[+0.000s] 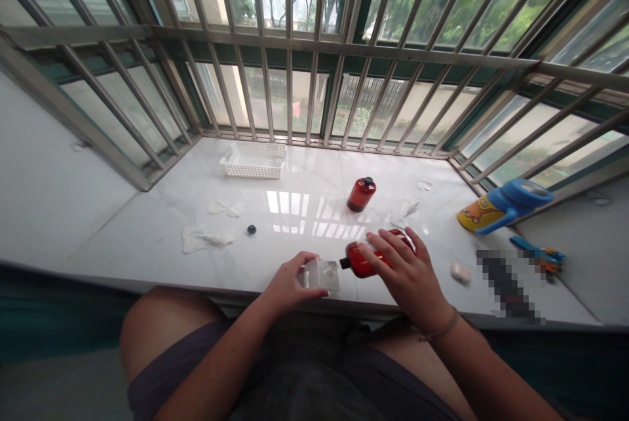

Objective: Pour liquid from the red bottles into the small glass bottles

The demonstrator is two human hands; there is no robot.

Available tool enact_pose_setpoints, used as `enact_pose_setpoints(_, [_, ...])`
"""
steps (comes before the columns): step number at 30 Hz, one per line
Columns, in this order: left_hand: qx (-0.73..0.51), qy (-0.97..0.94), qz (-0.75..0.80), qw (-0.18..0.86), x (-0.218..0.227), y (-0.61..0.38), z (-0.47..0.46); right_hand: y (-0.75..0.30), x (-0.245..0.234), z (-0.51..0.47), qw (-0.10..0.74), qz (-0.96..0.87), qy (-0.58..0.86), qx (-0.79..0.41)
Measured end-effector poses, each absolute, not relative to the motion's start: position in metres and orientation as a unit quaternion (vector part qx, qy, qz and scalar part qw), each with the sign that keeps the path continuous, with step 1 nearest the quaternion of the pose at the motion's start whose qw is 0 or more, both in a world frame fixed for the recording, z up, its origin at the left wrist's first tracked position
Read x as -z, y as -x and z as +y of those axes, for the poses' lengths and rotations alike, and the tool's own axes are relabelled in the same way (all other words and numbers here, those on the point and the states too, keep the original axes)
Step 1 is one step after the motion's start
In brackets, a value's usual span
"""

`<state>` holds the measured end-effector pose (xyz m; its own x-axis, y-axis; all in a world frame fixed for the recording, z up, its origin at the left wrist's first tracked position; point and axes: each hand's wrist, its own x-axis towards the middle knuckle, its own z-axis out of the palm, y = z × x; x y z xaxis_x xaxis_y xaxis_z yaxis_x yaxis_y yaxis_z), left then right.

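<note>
My right hand [403,270] grips a red bottle [361,262] that is tipped on its side, its dark neck pointing left toward a small clear container [325,275]. My left hand [287,283] holds that clear container at the front edge of the white marble sill [147,224]. A second red bottle [361,194] with a black cap stands upright farther back. A small black cap [251,230] lies alone on the sill to the left.
A white plastic basket [254,160] sits at the back left by the window bars. Crumpled white tissues [206,237] lie left of centre. A blue and yellow child's cup [504,205] lies at the right, with a small white piece [460,272] and colourful items [540,255] near it.
</note>
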<state>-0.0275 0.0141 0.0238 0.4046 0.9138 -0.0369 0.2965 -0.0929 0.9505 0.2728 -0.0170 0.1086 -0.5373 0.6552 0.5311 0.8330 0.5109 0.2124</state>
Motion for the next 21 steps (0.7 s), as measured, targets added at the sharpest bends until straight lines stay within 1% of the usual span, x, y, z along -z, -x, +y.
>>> enact_pose_setpoints(21, [-0.306, -0.67, 0.443, 0.511, -0.0215, 0.0292, 0.0145, -0.2689, -0.118, -0.0146, 0.193, -0.854, 0.42, 0.239])
